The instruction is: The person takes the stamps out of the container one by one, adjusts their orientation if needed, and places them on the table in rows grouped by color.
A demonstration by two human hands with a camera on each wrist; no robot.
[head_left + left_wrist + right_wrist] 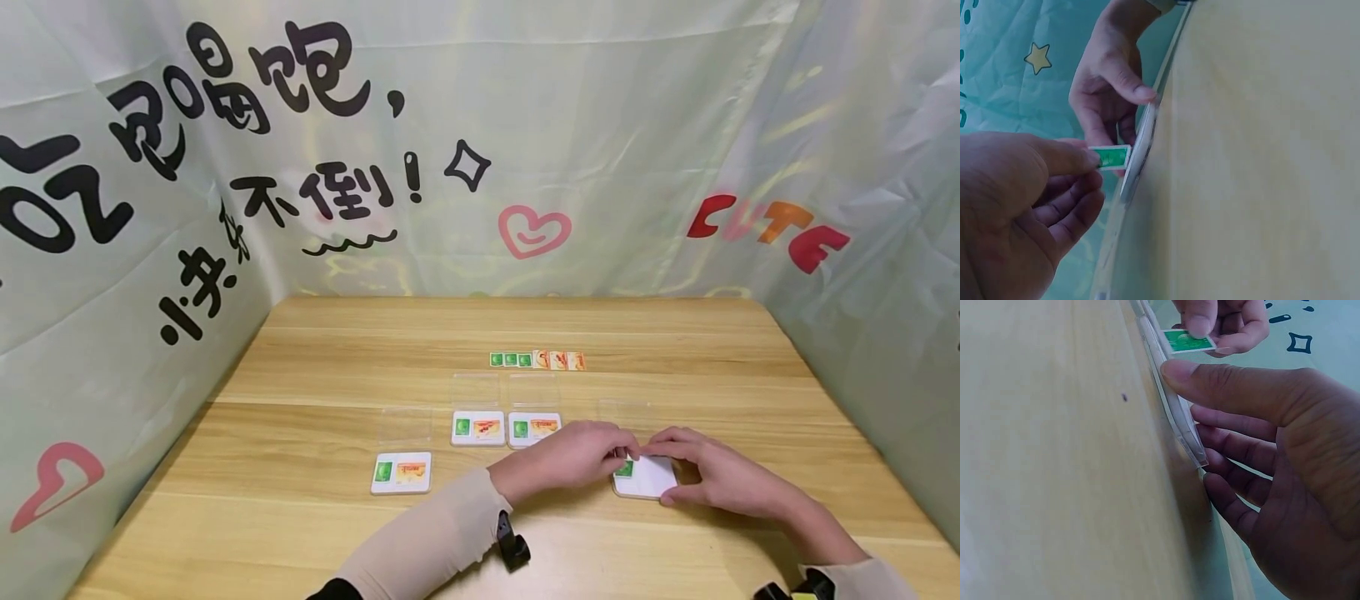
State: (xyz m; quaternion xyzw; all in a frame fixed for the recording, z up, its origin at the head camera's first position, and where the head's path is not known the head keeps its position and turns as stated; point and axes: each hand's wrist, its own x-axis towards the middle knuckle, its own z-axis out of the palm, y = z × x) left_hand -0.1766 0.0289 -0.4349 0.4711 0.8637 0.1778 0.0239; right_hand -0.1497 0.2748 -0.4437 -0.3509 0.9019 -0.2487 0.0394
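Note:
A small green stamp (1113,157) is pinched between the thumb and fingers of my left hand (573,456), its edge right at the left part of a flat white plastic case (654,481). My right hand (723,477) holds this case, the thumb at its near right corner and the fingers at its far side. In the right wrist view the stamp (1190,341) stands tilted up from the case's surface, and the thumb (1185,372) lies on the case's edge. A clear lid (626,408) lies folded back behind the case.
To the left lie three similar cases (402,487) with lids folded back, each bearing a green stamp (383,472) and an orange one (411,472). Farther back runs a row of green stamps (511,360) and orange stamps (558,361). Printed cloth (637,125) walls in the table.

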